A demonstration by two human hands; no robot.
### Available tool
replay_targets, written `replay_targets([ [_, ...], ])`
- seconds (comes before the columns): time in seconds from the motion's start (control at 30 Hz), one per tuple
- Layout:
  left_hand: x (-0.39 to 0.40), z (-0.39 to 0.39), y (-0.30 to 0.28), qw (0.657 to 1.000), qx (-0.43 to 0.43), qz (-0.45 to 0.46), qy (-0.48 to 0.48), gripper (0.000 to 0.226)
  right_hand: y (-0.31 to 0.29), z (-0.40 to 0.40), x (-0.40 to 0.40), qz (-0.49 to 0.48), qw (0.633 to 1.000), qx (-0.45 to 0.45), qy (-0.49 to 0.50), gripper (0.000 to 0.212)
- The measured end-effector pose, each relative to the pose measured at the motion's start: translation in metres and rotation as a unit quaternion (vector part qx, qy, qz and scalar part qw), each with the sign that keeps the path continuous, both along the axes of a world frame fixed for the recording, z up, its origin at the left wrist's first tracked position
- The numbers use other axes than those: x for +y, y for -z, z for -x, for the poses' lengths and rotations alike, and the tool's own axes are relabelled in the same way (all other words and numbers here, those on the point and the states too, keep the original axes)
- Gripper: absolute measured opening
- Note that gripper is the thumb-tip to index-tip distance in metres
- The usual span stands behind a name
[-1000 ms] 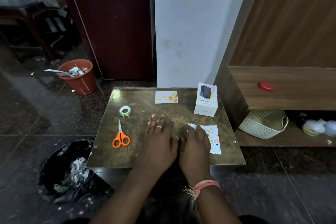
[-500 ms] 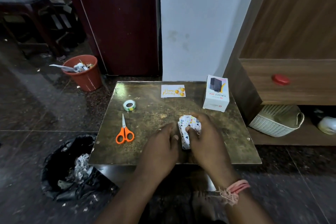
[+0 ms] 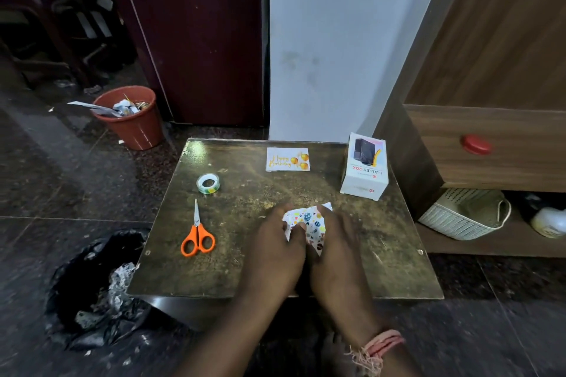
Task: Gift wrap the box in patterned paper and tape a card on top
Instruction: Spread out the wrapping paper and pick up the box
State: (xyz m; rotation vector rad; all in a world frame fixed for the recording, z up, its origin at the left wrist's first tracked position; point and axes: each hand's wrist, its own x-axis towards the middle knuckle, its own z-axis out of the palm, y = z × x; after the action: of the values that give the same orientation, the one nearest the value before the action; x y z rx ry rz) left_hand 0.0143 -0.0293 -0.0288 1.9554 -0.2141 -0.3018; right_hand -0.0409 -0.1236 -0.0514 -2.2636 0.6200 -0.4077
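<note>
While both hands grip the paper [image 3: 309, 222] above the surface [image 3: 275, 272], the left hand [image 3: 275, 251] and right hand [image 3: 338, 248] have fingers curled round its crumpled folds. Beyond the paper lies the card [image 3: 287, 159]; the box [image 3: 364, 167] stands beyond it to the right. Left of the paper lie the scissors [image 3: 197, 234] and tape [image 3: 208, 183].

Both hands [image 3: 306, 251] grip patterned paper [image 3: 309, 220] on table [image 3: 245, 269].
</note>
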Motion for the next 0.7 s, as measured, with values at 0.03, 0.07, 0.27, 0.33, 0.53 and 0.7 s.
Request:
replay_targets([
  [0.03, -0.002, -0.001, 0.0, 1.0, 0.0, 0.006, -0.017, 0.04, -0.002, 0.0, -0.002, 0.002, 1.0, -0.013, 0.006, 0.068],
  [0.07, -0.002, -0.001, 0.0, 0.999, -0.005, 0.016, -0.031, 0.039, -0.001, 0.0, -0.005, 0.002, 1.0, -0.027, 0.015, 0.073],
  [0.27, 0.014, -0.007, -0.003, 0.979, 0.061, 0.162, -0.104, 0.024, -0.026, -0.006, -0.016, -0.199, 0.97, -0.13, 0.053, 0.038],
  [0.33, 0.021, -0.011, -0.007, 0.956, 0.12, 0.229, -0.14, 0.02, -0.039, -0.003, -0.023, -0.267, 0.947, -0.178, 0.021, 0.023],
  [0.53, 0.029, -0.016, -0.016, 0.903, 0.313, 0.289, -0.056, 0.064, -0.048, 0.001, -0.032, -0.293, 0.917, -0.269, -0.026, 0.027],
  [0.7, 0.023, -0.016, -0.023, 0.83, 0.376, 0.413, -0.009, 0.062, -0.032, 0.003, -0.017, -0.312, 0.925, -0.149, -0.159, 0.04],
])
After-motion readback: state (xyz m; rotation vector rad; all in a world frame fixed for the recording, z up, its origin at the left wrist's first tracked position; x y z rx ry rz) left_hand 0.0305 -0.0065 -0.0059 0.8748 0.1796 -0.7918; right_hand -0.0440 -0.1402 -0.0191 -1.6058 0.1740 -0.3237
